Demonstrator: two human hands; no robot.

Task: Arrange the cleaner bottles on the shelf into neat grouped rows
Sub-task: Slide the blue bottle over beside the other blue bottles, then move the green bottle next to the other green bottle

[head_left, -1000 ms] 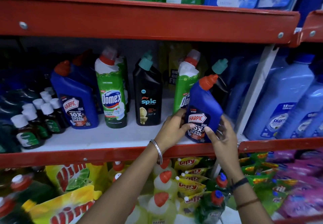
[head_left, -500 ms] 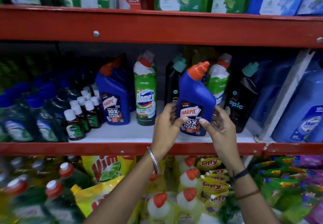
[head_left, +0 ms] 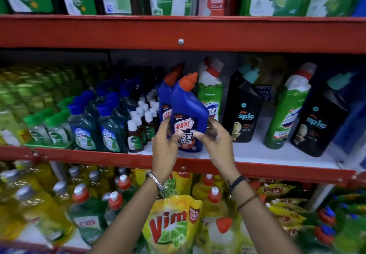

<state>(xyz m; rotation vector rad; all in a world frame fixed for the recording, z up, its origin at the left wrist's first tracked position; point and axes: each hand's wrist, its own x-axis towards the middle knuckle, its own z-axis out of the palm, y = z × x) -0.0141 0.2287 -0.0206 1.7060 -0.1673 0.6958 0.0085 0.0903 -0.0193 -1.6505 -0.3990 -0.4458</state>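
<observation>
Harpic btl [head_left: 187, 113] btwn both hands, shelf-edge [head_left: 257, 169]

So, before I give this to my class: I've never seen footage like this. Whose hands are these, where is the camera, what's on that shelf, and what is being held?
There is no machine here. A person wears a wide-angle camera on the head, so you look forward and down at their own two bare hands. The left hand and the right hand together grip a blue Harpic bottle with an orange cap, low over the white middle shelf. Close behind it stands a second Harpic bottle. To the right are a green Domex bottle, a black Spic bottle, then another Domex and another Spic. To the left stand small white-capped bottles.
</observation>
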